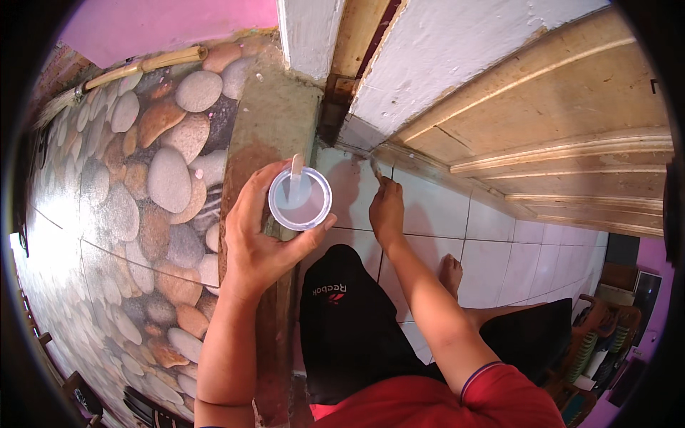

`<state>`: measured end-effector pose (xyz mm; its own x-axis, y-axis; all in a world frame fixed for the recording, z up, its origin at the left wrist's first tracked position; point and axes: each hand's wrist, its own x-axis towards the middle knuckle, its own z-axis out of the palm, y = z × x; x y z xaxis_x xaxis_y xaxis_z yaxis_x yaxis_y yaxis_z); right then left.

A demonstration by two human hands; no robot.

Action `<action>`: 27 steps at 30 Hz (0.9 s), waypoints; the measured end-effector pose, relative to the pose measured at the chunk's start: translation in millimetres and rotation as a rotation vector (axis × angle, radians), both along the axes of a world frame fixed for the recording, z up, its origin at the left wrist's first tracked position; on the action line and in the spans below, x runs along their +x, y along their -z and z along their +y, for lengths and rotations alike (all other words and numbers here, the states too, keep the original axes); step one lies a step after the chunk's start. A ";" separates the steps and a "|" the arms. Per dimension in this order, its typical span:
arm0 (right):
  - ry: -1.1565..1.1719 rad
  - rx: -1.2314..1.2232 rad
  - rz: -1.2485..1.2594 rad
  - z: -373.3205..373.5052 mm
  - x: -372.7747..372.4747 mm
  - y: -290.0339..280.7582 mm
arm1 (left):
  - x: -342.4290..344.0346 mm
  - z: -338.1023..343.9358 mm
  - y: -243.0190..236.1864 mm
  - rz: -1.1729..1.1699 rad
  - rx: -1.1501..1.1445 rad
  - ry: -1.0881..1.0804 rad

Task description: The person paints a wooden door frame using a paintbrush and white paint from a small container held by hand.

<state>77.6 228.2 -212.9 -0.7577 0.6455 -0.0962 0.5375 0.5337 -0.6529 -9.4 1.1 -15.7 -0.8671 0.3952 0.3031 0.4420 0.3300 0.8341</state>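
Observation:
My left hand (246,239) is closed around a clear plastic cup (327,211) with a pale, whitish substance inside. A flat wooden stick (297,168) stands in the cup and leans on its far rim. Lower and farther right, my right hand (386,212) grips what looks like a small brush (376,169). Its tip reaches the foot of the wooden door (499,135), where the door's bottom edge comes down close to the white floor tiles (421,192). The fine shape of the brush is too small to make out.
A raised concrete sill (275,121) runs between the pebble-patterned floor (168,178) and the white tiles. The door frame (310,36) rises at the far end. A broom (146,65) lies along the pink wall. Wooden chairs (596,332) stand at the lower right.

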 end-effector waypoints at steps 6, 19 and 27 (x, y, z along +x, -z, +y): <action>-0.153 -0.038 0.070 -31.3 -32.4 -6.4 | 0.7 0.8 2.2 -0.009 0.033 -0.010; -0.144 0.009 0.128 -29.7 -40.7 -5.6 | 0.4 2.9 3.1 -0.036 0.057 -0.010; -0.072 0.036 0.121 -15.9 -26.3 -16.6 | 0.3 0.5 2.7 -0.006 0.018 -0.015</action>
<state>51.3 212.3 -196.3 -0.8069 0.5904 0.0206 0.4157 0.5923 -0.6902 -9.1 1.5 -18.3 -0.8746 0.3770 0.3048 0.4322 0.3215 0.8425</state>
